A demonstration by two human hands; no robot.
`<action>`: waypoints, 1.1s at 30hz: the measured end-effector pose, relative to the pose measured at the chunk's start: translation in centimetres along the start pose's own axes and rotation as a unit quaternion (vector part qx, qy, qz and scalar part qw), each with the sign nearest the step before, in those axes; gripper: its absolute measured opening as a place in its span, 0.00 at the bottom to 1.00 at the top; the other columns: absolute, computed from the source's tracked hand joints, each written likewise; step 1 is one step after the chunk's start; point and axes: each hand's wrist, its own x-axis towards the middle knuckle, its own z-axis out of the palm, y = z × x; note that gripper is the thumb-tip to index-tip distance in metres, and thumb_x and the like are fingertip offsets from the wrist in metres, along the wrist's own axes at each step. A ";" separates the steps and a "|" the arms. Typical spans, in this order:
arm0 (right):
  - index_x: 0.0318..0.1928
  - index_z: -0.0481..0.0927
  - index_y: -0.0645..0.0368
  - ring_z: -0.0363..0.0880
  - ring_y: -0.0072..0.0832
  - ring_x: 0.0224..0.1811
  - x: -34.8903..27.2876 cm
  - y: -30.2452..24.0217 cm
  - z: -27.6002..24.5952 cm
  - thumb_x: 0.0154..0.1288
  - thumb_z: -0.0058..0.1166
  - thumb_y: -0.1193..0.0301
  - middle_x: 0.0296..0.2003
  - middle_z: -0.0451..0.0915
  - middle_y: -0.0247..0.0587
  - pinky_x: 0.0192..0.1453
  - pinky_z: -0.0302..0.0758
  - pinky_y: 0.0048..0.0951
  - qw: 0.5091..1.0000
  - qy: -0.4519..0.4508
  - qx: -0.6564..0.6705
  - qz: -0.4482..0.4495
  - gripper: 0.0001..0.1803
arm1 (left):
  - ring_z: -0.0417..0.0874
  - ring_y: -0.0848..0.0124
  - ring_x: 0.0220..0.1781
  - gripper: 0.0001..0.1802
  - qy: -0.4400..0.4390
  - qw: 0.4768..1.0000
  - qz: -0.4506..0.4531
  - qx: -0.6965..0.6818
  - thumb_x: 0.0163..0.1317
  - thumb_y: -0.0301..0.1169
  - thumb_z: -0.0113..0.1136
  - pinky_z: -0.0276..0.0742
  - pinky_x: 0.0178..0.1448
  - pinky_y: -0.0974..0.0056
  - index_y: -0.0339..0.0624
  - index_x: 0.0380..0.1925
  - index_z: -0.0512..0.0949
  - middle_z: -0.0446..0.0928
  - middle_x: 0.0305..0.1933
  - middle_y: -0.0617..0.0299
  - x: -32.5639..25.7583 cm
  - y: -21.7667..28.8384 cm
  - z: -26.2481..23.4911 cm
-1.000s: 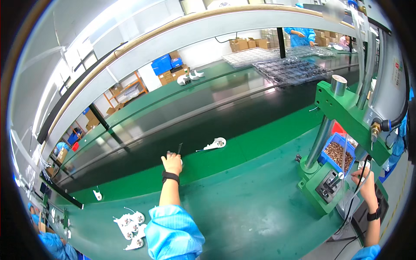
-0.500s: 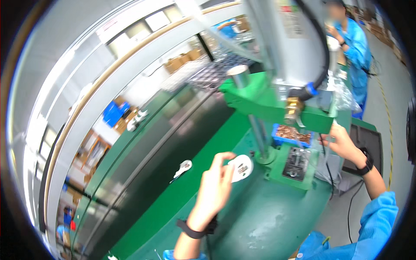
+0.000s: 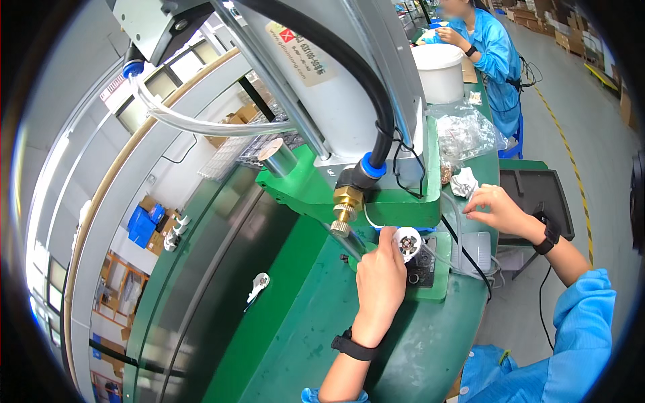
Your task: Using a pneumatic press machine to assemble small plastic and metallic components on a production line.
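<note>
My left hand (image 3: pixel 381 279) grips a round white plastic part (image 3: pixel 408 244) with metal pieces set in its face. It holds the part just over the dark plate of a green press fixture (image 3: pixel 440 269), partly covering that plate. Above them stands the press, with a grey cylinder (image 3: pixel 349 80), a green head (image 3: pixel 410 207) and a brass fitting (image 3: pixel 345 209). My right hand (image 3: pixel 498 211) is raised to the right of the press, with fingertips drawn together; anything between them is too small to make out. Close to those fingertips lies a crumpled white wad (image 3: pixel 463 183).
A white part (image 3: pixel 258 287) lies on the green strip at left. Behind the press are a clear plastic bag (image 3: pixel 467 131) and a white bucket (image 3: pixel 440 74). A co-worker (image 3: pixel 494 57) in blue is beyond. Cables and a light grey box (image 3: pixel 476 252) sit right of the fixture.
My left hand has brought the white part rightward to the fixture. My right hand has drawn back from beside the press head. The view has shifted, so the press looks larger and farther left.
</note>
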 end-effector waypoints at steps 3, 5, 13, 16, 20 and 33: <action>0.27 0.79 0.57 0.72 0.34 0.32 0.5 -1.0 0.9 0.48 0.57 0.72 0.24 0.75 0.37 0.37 0.66 0.32 0.999 -0.014 -0.031 -0.023 0.04 | 0.75 0.48 0.23 0.09 0.016 1.000 0.010 0.003 0.59 0.25 0.46 0.68 0.26 0.52 0.40 0.40 0.69 0.73 0.19 0.45 -0.1 -0.1 0.4; 0.27 0.80 0.57 0.72 0.33 0.32 0.6 -1.0 1.1 0.48 0.57 0.72 0.24 0.75 0.37 0.37 0.66 0.32 0.999 -0.012 -0.035 -0.025 0.04 | 0.75 0.48 0.23 0.09 0.021 1.000 0.010 -0.006 0.59 0.24 0.46 0.67 0.25 0.53 0.40 0.40 0.69 0.73 0.19 0.45 0.0 -0.1 0.5; 0.28 0.80 0.56 0.72 0.33 0.32 0.9 -1.2 1.0 0.48 0.57 0.71 0.24 0.74 0.35 0.37 0.65 0.33 0.999 -0.007 -0.042 -0.027 0.04 | 0.75 0.47 0.23 0.09 -0.017 0.999 0.007 0.029 0.58 0.25 0.47 0.68 0.26 0.51 0.36 0.38 0.71 0.73 0.20 0.44 0.5 0.1 0.0; 0.28 0.80 0.56 0.72 0.32 0.32 0.9 -1.1 1.1 0.48 0.57 0.72 0.24 0.74 0.35 0.38 0.65 0.32 0.999 -0.011 -0.036 -0.017 0.04 | 0.75 0.48 0.24 0.08 -0.036 0.998 0.028 0.041 0.58 0.25 0.47 0.69 0.27 0.51 0.36 0.37 0.72 0.73 0.20 0.43 0.5 0.3 0.3; 0.27 0.80 0.55 0.72 0.32 0.33 0.5 -0.9 1.6 0.48 0.57 0.72 0.24 0.74 0.35 0.39 0.64 0.31 0.999 -0.009 -0.029 -0.009 0.04 | 0.75 0.48 0.25 0.08 -0.001 1.000 0.025 0.004 0.58 0.24 0.48 0.70 0.28 0.51 0.36 0.37 0.73 0.73 0.22 0.43 0.2 0.5 0.2; 0.28 0.80 0.54 0.72 0.31 0.33 0.1 -0.8 1.3 0.48 0.57 0.72 0.25 0.75 0.33 0.39 0.64 0.31 0.999 -0.011 -0.031 -0.018 0.04 | 0.77 0.48 0.27 0.10 0.014 0.998 0.023 0.050 0.58 0.23 0.48 0.71 0.30 0.51 0.36 0.39 0.72 0.75 0.25 0.43 0.2 0.7 0.3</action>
